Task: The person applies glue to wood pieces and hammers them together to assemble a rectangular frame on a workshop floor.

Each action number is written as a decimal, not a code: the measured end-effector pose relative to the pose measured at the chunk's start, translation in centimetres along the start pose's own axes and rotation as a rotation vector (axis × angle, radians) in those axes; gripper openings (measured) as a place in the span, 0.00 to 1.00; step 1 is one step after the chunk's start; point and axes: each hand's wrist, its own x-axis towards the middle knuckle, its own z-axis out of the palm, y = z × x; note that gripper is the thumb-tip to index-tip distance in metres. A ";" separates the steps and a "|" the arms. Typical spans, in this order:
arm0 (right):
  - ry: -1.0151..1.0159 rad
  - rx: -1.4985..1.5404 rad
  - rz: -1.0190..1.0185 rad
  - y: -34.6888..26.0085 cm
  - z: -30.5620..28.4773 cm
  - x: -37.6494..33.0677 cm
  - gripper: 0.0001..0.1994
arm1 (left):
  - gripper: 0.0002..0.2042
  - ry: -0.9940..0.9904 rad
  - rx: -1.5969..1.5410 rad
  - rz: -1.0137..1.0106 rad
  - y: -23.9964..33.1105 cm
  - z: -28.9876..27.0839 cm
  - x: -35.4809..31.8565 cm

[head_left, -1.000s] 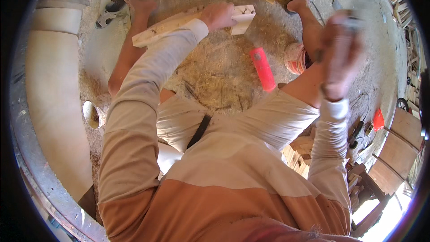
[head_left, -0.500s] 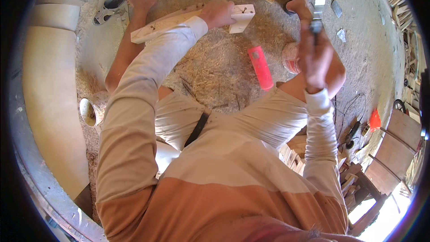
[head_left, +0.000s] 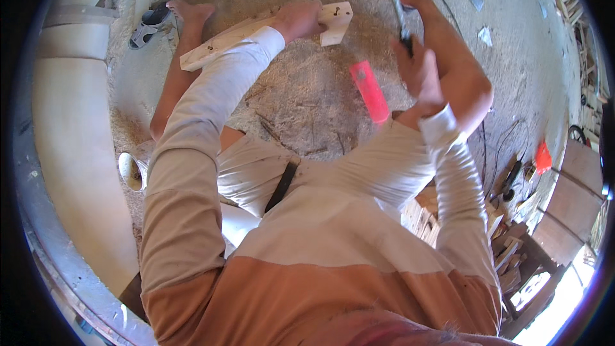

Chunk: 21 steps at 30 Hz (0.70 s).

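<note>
Two hands share the work here: our left hand (head_left: 298, 20) presses flat on a pale wooden board (head_left: 256, 32) at the upper middle of the frame, fingers spread over it rather than wrapped round it, and our right hand (head_left: 419, 74) is closed round the handle of a hammer (head_left: 394, 0) at the upper right. The board lies on the sawdust floor (head_left: 307, 102) with its long axis running from the left, near our bare foot (head_left: 189, 11), up and to the right, where a wider end with small holes sticks out past the left hand. The hammer handle points up and slightly left from the fist, its head close to the top edge of the frame, right of and above that wider end; so the board lies left of and below the head, and the left hand is much the nearer to it. A pink-red block (head_left: 370, 91) lies on the floor between our knees, apart from both hands

Against the picture half a second ago, the right hand sits lower and the hammer now shows clear above it; the left hand and board lie as they did
</note>
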 end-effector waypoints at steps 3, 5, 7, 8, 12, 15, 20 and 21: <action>0.037 0.140 -0.242 0.1 -2.8 6.0 0.15 | 0.22 0.016 0.034 0.023 0.7 -0.9 -0.3; 0.139 0.041 -0.568 4.0 -3.0 10.8 0.14 | 0.22 0.020 0.051 0.052 1.0 -0.4 0.2; -0.117 -0.071 -0.285 6.5 -2.5 13.4 0.15 | 0.21 0.030 0.059 0.043 0.1 1.8 0.2; -0.323 -0.066 -0.078 4.7 -2.2 14.6 0.15 | 0.21 0.003 0.052 0.018 0.1 1.3 -0.3; -0.555 -0.052 0.071 6.6 1.4 16.3 0.14 | 0.22 -0.074 0.064 -0.041 3.0 -0.7 -0.1; -0.945 -0.155 0.099 4.5 2.4 17.1 0.12 | 0.22 -0.073 0.111 -0.046 2.6 -0.8 -0.4; -0.836 -0.053 0.098 4.7 2.7 16.8 0.12 | 0.25 -0.110 0.152 -0.060 2.5 -0.7 -0.4; -0.788 -0.042 0.079 4.6 2.6 16.5 0.12 | 0.27 -0.124 0.129 -0.060 2.4 -0.7 -0.5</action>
